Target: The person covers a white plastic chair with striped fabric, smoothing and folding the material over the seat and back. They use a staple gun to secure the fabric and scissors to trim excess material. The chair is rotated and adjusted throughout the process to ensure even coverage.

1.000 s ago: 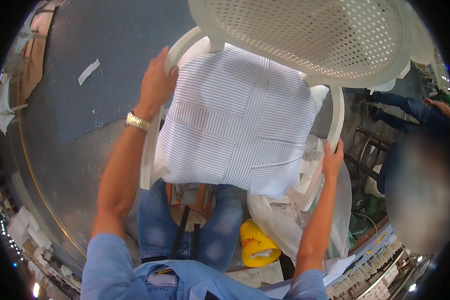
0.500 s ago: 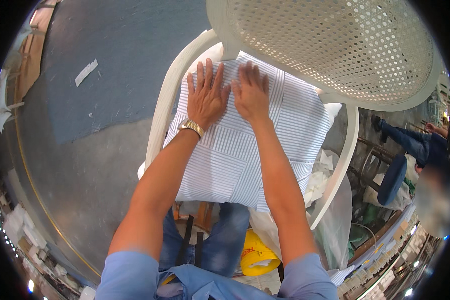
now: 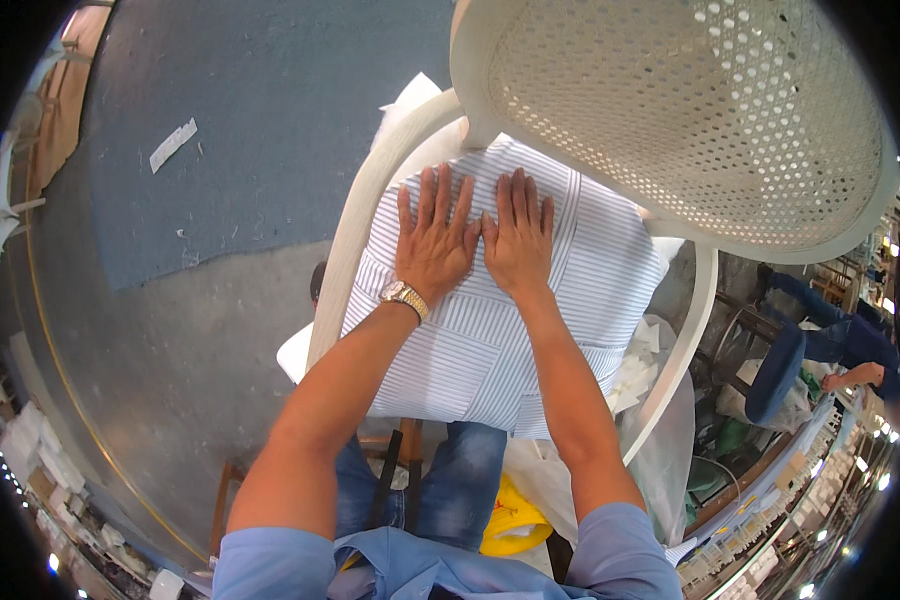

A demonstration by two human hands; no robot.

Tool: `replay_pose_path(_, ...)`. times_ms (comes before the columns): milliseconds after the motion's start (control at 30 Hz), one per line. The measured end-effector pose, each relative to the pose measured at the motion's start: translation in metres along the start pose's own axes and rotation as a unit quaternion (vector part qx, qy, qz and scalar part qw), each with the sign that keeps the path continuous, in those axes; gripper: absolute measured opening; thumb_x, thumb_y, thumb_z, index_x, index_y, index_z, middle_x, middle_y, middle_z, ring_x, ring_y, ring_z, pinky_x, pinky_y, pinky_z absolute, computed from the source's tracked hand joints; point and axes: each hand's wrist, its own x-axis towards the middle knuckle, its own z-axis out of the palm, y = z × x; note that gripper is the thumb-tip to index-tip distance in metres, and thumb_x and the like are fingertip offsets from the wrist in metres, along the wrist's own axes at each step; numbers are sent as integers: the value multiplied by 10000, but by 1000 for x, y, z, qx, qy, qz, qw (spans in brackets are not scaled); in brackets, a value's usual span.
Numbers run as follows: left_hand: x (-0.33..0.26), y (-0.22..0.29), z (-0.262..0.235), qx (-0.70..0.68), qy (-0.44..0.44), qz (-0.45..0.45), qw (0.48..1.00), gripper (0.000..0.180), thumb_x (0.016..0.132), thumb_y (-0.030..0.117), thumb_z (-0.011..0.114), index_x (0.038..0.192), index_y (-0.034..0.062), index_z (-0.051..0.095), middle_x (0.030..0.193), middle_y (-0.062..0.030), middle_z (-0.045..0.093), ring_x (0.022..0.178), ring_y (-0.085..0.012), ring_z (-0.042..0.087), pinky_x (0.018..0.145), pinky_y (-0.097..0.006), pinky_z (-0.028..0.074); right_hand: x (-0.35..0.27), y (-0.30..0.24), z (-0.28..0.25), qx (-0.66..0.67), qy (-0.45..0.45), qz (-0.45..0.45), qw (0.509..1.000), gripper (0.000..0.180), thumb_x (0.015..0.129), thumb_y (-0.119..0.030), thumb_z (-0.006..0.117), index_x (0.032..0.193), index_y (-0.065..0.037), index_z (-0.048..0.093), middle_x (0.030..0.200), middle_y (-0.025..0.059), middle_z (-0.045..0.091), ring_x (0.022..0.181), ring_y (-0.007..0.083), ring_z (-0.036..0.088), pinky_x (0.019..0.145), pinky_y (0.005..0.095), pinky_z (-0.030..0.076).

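A chair seat covered in blue-and-white striped fabric [image 3: 440, 365] lies before me, its stripes running in patches of different direction. Flat on it rests my left hand [image 3: 435, 240], fingers spread, a gold watch on the wrist. Beside it my right hand [image 3: 518, 240] also lies flat, its fingers straight and the two thumbs almost touching. Neither hand holds anything. Around the seat curves a pale wooden chair frame [image 3: 345, 240]. The chair's woven cane backrest [image 3: 670, 110] rises at the upper right, over the seat's far edge.
Clear plastic sheeting [image 3: 660, 410] hangs at the seat's right. A yellow bucket [image 3: 515, 520] stands below by my legs. On the right, a person in dark clothes [image 3: 850, 340] is near a blue-seated stool [image 3: 776, 375]. A white scrap [image 3: 173, 145] lies on grey-blue floor covering [image 3: 270, 90].
Both hands have come slightly nearer to me, and the right fingers now lie flat and straight. Seat and backrest appear lower in view. The person at right shows more clearly.
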Motion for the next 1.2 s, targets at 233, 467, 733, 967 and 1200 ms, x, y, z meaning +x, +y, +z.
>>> replay_pose_path(233, 10, 2, -19, -46, -40, -26, 998, 669, 1037, 417, 459, 1634, 171, 284, 1724, -154, 130, 1599, -333, 63, 1258, -583, 21, 3, -2, -15, 21, -9, 9, 1000, 638, 1023, -335, 509, 1570, -46, 354, 1610, 233, 360, 1487, 410, 345, 1200, 632, 230)
replay_pose_path(467, 15, 2, -10, 2, 33, -7, 999, 707, 1030, 503, 491, 1636, 199, 292, 1719, -124, 179, 1592, -332, 113, 1259, -576, 76, -32, -11, -14, 63, 56, 64, 994, 613, 997, -322, 572, 1532, -57, 435, 1607, 204, 379, 1487, 394, 354, 1207, 613, 241)
replay_pose_path(733, 14, 2, -28, 88, -69, -13, 994, 716, 1052, 557, 428, 1653, 220, 232, 1722, -182, 105, 1588, -396, 68, 1251, -582, 104, -116, 6, -75, 156, 99, 161, 970, 641, 1001, -340, 573, 1556, -62, 414, 1633, 214, 341, 1499, 429, 328, 1216, 630, 213)
replay_pose_path(967, -3, 24, -15, 86, -51, 87, 991, 705, 1029, 565, 458, 1638, 254, 286, 1725, -159, 120, 1593, -378, 50, 1257, -578, 9, -139, 126, -97, 19, 179, 294, 939, 664, 1004, -492, 539, 1568, -163, 419, 1628, 236, 342, 1503, 483, 285, 1169, 735, 172)
replay_pose_path(1200, -6, 31, -11, 99, -49, 66, 992, 666, 1048, 575, 404, 1638, 291, 280, 1726, -140, 133, 1594, -375, 34, 1256, -584, 0, -116, 151, -49, -50, 138, 277, 949, 662, 998, -592, 502, 1559, -245, 444, 1663, 164, 312, 1533, 426, 256, 1158, 758, 138)
